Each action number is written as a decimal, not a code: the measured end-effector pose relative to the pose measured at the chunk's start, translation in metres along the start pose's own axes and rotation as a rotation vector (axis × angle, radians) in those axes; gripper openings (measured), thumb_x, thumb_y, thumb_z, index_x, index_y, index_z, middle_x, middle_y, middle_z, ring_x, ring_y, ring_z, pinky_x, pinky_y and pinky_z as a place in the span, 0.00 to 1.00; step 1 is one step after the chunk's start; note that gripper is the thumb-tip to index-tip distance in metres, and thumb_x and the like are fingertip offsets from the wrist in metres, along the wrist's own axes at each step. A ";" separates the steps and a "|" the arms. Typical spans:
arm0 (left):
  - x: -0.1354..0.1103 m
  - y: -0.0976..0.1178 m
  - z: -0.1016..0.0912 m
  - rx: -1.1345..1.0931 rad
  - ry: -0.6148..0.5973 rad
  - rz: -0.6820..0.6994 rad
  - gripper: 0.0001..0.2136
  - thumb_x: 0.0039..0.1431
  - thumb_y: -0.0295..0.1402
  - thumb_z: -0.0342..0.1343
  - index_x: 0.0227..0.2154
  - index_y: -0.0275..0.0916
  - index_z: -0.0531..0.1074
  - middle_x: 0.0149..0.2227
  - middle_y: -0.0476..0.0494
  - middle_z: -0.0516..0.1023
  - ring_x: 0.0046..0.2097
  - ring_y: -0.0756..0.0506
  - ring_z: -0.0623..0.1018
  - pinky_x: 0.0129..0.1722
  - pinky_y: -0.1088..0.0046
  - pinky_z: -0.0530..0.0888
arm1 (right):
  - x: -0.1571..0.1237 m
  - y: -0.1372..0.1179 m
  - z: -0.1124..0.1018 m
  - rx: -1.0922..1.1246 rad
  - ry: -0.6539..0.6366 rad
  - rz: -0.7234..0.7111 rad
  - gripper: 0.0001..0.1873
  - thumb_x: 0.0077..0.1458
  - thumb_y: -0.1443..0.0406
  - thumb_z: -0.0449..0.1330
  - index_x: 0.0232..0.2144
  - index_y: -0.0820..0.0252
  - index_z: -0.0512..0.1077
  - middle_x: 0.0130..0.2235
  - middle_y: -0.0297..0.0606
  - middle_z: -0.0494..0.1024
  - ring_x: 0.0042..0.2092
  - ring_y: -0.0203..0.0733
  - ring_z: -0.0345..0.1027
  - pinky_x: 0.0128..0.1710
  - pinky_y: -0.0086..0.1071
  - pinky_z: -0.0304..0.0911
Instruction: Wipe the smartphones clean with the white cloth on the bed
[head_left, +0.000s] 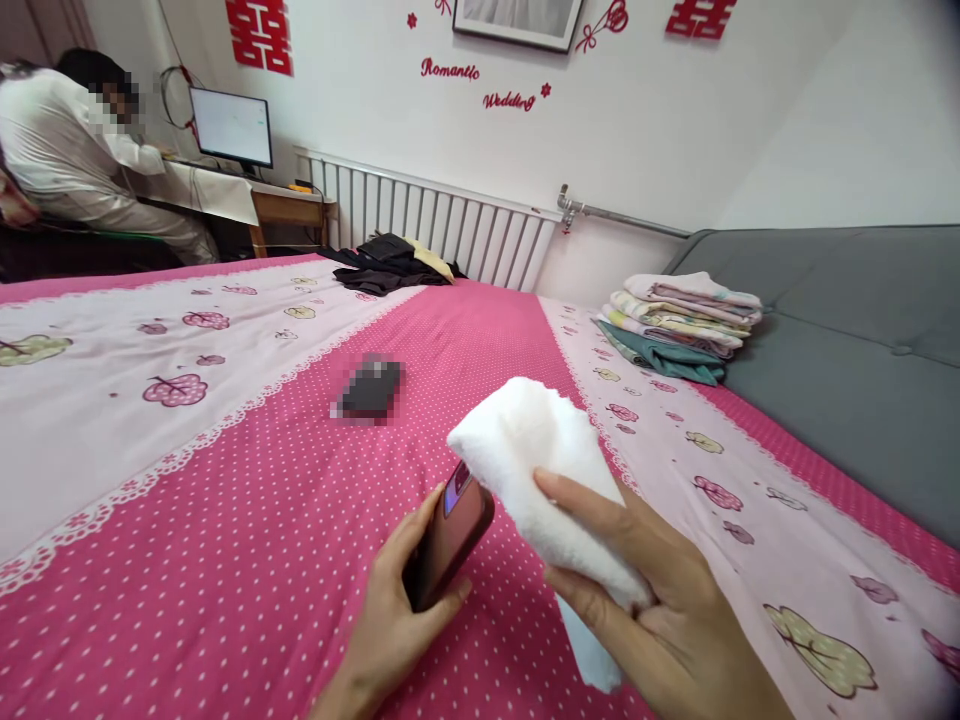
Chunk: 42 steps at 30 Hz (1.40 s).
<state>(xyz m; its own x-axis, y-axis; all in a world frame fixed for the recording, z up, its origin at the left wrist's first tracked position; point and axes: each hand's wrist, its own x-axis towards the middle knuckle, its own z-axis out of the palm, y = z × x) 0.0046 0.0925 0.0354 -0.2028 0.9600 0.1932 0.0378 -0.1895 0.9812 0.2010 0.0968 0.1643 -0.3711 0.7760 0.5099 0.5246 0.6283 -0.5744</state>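
Note:
My left hand (394, 600) grips a smartphone (454, 535) in a brownish case by its edges, tilted above the pink bedspread. Its camera corner points up and away from me. In my right hand (652, 580) is a folded white cloth (540, 470), pinched between thumb and fingers. One end of the cloth hangs down below the hand. The cloth's upper part is just right of the phone; whether they touch I cannot tell. Farther off on the bed lies a dark flat object (371, 388), blurred out.
Dark clothes (382, 265) lie at the bed's far edge. Folded linens (682, 310) are stacked by the grey headboard (847, 350). Beyond the bed is a white radiator (435, 210). At the far left a person (67, 150) sits at a desk (289, 208) with a monitor (231, 125).

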 end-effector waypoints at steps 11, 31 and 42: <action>-0.005 -0.002 -0.002 0.103 -0.084 0.126 0.34 0.40 0.26 0.63 0.55 0.48 0.68 0.58 0.43 0.70 0.59 0.33 0.67 0.61 0.53 0.59 | 0.009 0.013 0.006 0.002 -0.200 0.068 0.24 0.60 0.67 0.51 0.57 0.41 0.64 0.49 0.37 0.71 0.47 0.40 0.69 0.44 0.31 0.67; -0.014 0.011 0.008 -0.307 0.036 -0.048 0.44 0.44 0.42 0.65 0.64 0.43 0.52 0.52 0.40 0.75 0.54 0.35 0.72 0.57 0.63 0.65 | 0.021 0.025 0.044 0.085 -0.379 0.170 0.21 0.61 0.64 0.54 0.56 0.46 0.66 0.45 0.37 0.73 0.45 0.41 0.67 0.45 0.35 0.62; -0.013 0.019 0.009 -0.274 0.108 -0.114 0.43 0.39 0.48 0.66 0.60 0.41 0.61 0.55 0.39 0.73 0.56 0.34 0.71 0.57 0.61 0.66 | 0.018 0.027 0.051 -0.005 -0.426 0.159 0.24 0.59 0.68 0.54 0.57 0.46 0.65 0.48 0.39 0.72 0.47 0.44 0.67 0.46 0.37 0.62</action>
<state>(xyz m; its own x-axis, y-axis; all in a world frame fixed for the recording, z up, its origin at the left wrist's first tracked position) 0.0167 0.0782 0.0520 -0.2935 0.9537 0.0663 -0.2529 -0.1444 0.9567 0.1700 0.1305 0.1250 -0.5673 0.8166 0.1061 0.6041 0.5003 -0.6203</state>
